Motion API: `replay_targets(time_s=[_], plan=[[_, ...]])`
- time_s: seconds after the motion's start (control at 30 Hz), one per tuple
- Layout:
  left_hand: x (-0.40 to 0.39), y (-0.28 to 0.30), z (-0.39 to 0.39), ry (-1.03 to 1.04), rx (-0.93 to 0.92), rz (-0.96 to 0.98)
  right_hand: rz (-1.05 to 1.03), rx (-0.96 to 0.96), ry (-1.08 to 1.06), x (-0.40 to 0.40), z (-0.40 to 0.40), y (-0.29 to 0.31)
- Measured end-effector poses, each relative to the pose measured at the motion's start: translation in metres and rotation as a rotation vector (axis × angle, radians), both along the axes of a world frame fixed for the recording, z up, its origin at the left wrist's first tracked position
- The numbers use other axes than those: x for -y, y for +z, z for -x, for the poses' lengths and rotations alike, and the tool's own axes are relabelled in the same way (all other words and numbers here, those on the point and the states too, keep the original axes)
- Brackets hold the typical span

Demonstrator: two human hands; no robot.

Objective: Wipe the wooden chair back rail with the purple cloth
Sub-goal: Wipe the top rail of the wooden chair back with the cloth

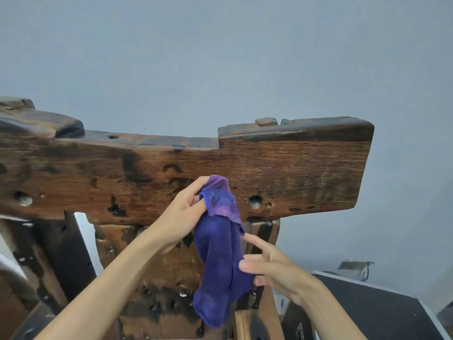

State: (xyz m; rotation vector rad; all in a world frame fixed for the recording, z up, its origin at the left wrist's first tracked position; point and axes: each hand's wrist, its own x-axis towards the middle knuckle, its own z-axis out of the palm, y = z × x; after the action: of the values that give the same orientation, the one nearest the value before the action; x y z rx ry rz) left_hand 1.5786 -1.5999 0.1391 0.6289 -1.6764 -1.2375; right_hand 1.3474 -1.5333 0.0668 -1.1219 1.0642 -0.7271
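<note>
Before back rail point(282, 168), purple cloth point(218, 253) pinched by left hand point(179, 217) fingers point(196, 192).

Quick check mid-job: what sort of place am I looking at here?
Probably an indoor room, perhaps a storeroom or workshop: a plain grey wall, a worn wooden chair back rail, and a black metal-edged case at lower right.
</note>
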Motion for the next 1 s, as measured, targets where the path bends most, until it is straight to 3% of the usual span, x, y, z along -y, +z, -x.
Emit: replay_targets(time_s=[0.1, 0.27, 0.33, 0.43, 0.5, 0.6, 0.67, 0.8, 0.9, 1.0], plan=[[0.008, -0.002, 0.005, 0.013, -0.146, -0.178, 0.083, -0.050, 0.033, 0.003, -0.011, -0.007], [0.026, -0.040, -0.015, -0.146, -0.422, -0.667, 0.213, 0.180, -0.191, 0.005, -0.018, -0.002], [0.026, -0.068, -0.024, -0.241, -0.332, -0.846, 0.279, 0.171, -0.221, 0.009, -0.021, 0.002], [0.017, -0.104, -0.025, -0.379, -0.160, -0.959, 0.382, -0.005, -0.283, 0.015, -0.025, 0.003], [0.011, -0.116, -0.022, -0.383, -0.130, -0.949, 0.388, -0.086, -0.345, 0.019, -0.022, 0.003], [0.012, -0.116, -0.017, -0.348, -0.155, -0.916, 0.342, -0.003, -0.348, 0.022, -0.002, 0.008], [0.016, -0.110, -0.010, -0.323, -0.184, -0.837, 0.373, -0.056, -0.322, 0.020, 0.015, 0.013], [0.025, -0.089, 0.006, -0.164, -0.100, -0.777, 0.524, -0.390, -0.312, 0.015, 0.041, 0.025], [0.027, -0.068, 0.014, 0.010, 0.126, -0.730, 0.665, -0.753, -0.429, 0.014, 0.067, 0.036], [0.028, -0.034, 0.036, 0.091, 0.183, -0.606, 0.739, -0.923, -0.620, 0.013, 0.084, 0.046]])
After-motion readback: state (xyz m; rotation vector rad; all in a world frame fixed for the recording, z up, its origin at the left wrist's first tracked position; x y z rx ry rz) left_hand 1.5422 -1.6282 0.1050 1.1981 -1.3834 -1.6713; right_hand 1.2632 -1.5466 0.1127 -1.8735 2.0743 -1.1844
